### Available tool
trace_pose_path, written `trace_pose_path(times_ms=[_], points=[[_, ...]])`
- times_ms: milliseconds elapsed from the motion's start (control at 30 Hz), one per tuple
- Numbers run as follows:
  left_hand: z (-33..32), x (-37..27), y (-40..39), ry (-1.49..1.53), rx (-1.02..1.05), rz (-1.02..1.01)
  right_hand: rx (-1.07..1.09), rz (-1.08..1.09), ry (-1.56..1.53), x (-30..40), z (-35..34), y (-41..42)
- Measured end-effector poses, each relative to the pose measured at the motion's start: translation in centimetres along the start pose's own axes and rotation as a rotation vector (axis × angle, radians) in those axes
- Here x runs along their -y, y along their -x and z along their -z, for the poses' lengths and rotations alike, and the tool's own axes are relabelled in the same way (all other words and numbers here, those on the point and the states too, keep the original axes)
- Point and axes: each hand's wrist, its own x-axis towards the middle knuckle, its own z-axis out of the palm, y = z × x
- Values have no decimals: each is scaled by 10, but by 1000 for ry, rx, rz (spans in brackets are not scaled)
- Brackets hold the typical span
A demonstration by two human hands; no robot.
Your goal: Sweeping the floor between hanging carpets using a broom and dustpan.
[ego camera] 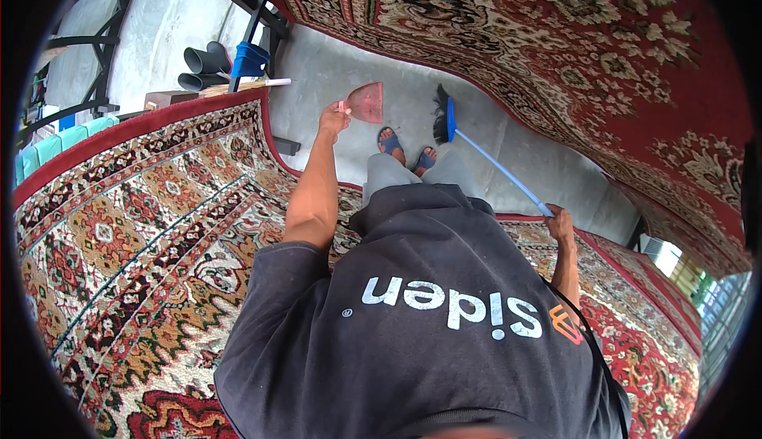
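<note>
My left hand grips the short handle of a translucent red plastic dustpan, its wide edge turned toward the right. Whether the pan touches the concrete floor is hard to tell. On the other side, my right hand is closed around the end of a light blue handle. That handle slants down to a broom with a blue head and dark bristles. The broom head lies ahead of my sandalled feet, to the right of the dustpan, with a gap of floor between them.
A red patterned carpet hangs in front of me, and another carpet hangs behind and to the left. Dark rubber boots, a blue cloth on a black metal frame and a straw broom are at the upper left.
</note>
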Motion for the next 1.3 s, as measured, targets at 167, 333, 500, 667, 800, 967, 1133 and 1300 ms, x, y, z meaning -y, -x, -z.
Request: trace_pose_path(times_ms=[167, 333, 500, 667, 800, 967, 1133, 1300], points=[[-1, -12, 7, -17, 1, 2, -20, -7, 27, -5, -11, -4], [-7, -8, 3, -39, -55, 16, -49, -51, 30, 3, -32, -9], [-8, -5, 1, -48, -24, 2, -59, -63, 4, 2, -35, -3], [-2, -2, -4, -2, -22, 4, -88, -60, 16, -1, -26, 11], [0, -10, 8, -16, -31, 25, -28, -107, 7, 3, 11, 22], [0, -24, 24, -32, -29, 43, 27, -193, -70, 5, 61, 39], [1, -15, 9, 4, 2, 19, -28, -252, -190, -24, 108, 54], [-1, -15, 6, 26, 6, 16, -3, -326, -160, -23, 113, 53]])
